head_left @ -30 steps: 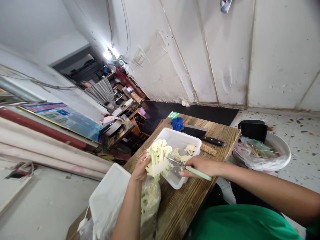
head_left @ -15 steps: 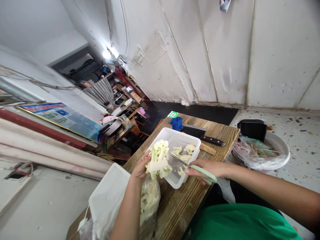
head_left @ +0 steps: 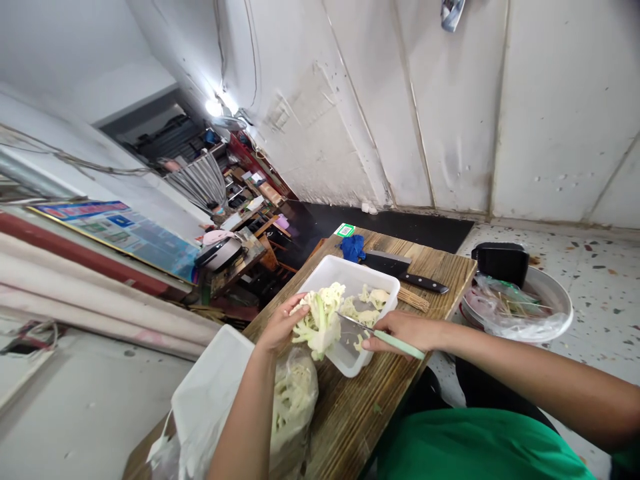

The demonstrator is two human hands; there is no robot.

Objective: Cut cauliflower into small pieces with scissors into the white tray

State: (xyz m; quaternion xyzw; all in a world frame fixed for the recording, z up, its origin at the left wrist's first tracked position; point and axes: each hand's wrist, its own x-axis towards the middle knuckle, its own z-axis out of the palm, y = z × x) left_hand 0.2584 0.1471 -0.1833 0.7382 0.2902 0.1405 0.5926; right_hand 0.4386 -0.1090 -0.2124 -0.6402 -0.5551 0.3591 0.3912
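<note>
1. Cream-white cauliflower pieces (head_left: 289,399) sit in a clear plastic bag (head_left: 303,443); I judge these left to do.
2. My left hand (head_left: 284,325) grips a large, branching cauliflower chunk (head_left: 320,322) by the white rectangular plastic tray (head_left: 350,269).
3. Small pale florets (head_left: 367,312) inside look done.
4. My right hand (head_left: 404,328) holds pale-green-handled scissors (head_left: 396,342).

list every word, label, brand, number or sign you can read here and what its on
No text can be read.
Blue poster at left: lettering too blurred to read.
Green-and-white card on the table: a square code, no legible words.
Scissors: no lettering visible.
</note>
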